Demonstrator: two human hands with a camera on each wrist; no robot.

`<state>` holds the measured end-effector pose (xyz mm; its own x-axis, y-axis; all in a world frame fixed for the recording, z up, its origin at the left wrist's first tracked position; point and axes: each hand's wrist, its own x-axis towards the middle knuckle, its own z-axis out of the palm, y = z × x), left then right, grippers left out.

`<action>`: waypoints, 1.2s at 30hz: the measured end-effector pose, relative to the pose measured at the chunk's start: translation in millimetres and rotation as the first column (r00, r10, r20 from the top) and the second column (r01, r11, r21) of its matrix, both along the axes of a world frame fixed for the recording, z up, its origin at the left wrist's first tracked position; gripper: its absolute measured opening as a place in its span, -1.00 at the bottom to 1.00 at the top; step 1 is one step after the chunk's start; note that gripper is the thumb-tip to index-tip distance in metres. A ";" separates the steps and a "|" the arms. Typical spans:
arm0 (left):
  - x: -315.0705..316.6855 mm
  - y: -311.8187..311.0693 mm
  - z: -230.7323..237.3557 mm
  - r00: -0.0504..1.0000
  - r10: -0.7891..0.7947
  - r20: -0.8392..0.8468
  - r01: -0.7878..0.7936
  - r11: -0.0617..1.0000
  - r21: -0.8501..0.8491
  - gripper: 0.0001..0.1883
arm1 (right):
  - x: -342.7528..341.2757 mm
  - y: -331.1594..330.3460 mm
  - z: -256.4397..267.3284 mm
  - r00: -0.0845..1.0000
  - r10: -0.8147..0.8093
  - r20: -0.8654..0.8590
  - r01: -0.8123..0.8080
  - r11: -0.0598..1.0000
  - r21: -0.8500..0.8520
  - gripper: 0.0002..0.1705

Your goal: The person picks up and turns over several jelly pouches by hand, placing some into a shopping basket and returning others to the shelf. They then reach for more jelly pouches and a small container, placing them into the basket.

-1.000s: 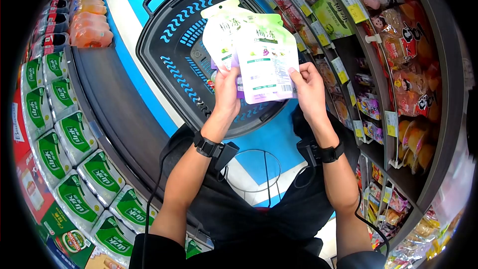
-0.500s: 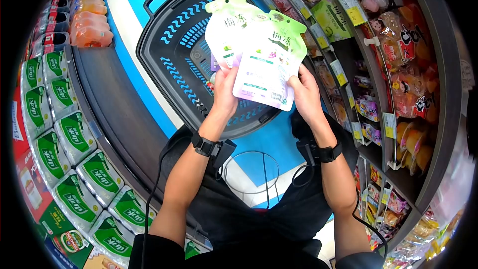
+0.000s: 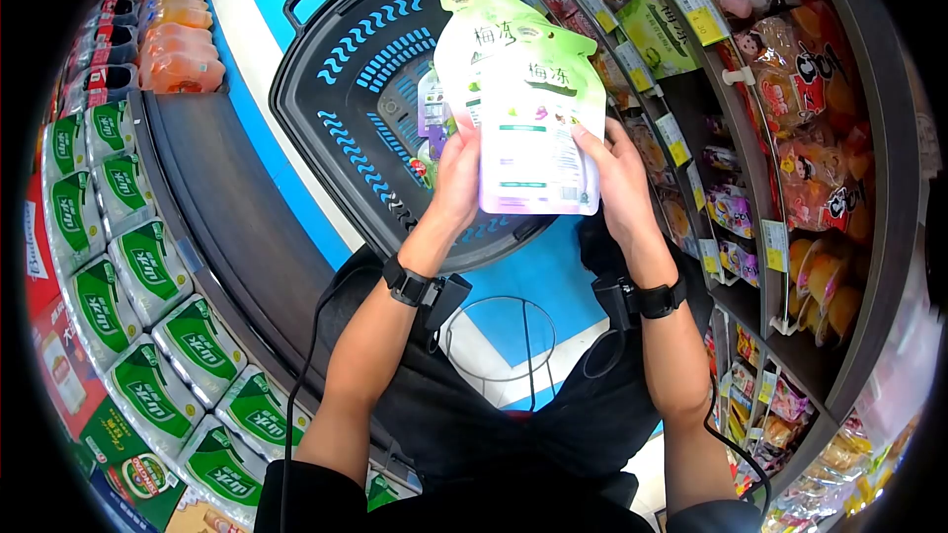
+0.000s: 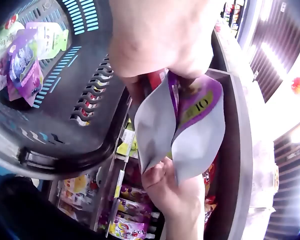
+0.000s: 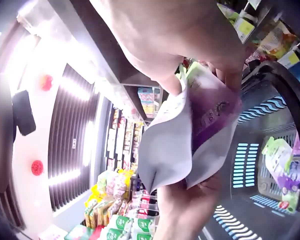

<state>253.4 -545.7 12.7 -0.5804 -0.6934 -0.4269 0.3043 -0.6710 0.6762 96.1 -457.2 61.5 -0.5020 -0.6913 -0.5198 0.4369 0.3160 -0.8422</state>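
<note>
Two green-white-purple snack pouches (image 3: pixel 543 153) overlap in front of me, printed sides up, the rear one (image 3: pixel 479 44) showing at upper left. My left hand (image 3: pixel 456 180) grips their left edges. With the thumb over the front face, my right hand (image 3: pixel 622 183) holds the right edge of the front pouch. In the left wrist view, the grey bottom gussets (image 4: pixel 155 122) of the pouches bulge side by side between both hands. The right wrist view shows the same gussets (image 5: pixel 165 152) and a purple face.
A black shopping basket (image 3: pixel 341 49) stands beyond the hands, with several similar pouches (image 4: pixel 25 65) inside. Shelves of bagged snacks (image 3: pixel 790 69) rise close on the right. Green-and-white packs (image 3: pixel 148 266) line the left, with orange bottles (image 3: pixel 183 49) further back.
The two pouches have shifted rightward and been brought closer together; the front one has straightened from its tilt. Both hands have kept their hold, and the right thumb lies further over the front face.
</note>
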 end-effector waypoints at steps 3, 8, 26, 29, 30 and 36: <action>-3.4 -1.7 -1.6 1.000 0.009 0.001 -0.009 0.999 0.049 -0.50 | -13.3 4.4 -8.5 0.997 0.002 0.074 0.004 0.997 -0.077 -0.78; -2.8 -8.3 13.0 1.000 0.009 0.018 -0.009 1.000 -0.017 -0.50 | -40.6 20.2 -11.8 0.963 -0.007 0.271 0.126 0.897 -0.423 -0.80; -5.4 1.4 -0.2 0.937 -0.333 0.106 0.342 0.937 -0.074 -0.43 | -25.7 3.0 -21.3 0.993 -0.091 0.079 0.098 0.991 -0.090 -0.83; -2.0 5.0 -5.0 0.873 -0.483 0.059 0.487 0.867 -0.107 -0.25 | -31.1 7.8 -24.9 0.998 -0.058 0.029 0.058 0.998 -0.002 -0.83; -4.4 9.0 6.2 0.857 -0.504 0.109 0.515 0.842 -0.161 -0.23 | -30.3 8.1 -26.2 0.998 -0.054 -0.034 0.055 0.998 0.022 -0.83; -4.1 6.7 11.1 0.825 -0.509 0.247 0.557 0.806 -0.201 -0.04 | -23.6 9.2 -40.4 0.911 -0.017 -0.413 0.055 0.995 0.080 -0.84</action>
<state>249.3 -539.0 23.8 -0.8236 -0.3929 -0.4091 -0.1885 -0.4906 0.8508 72.4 -448.1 21.1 -0.7080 -0.6299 -0.3194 0.0701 0.3873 -0.9193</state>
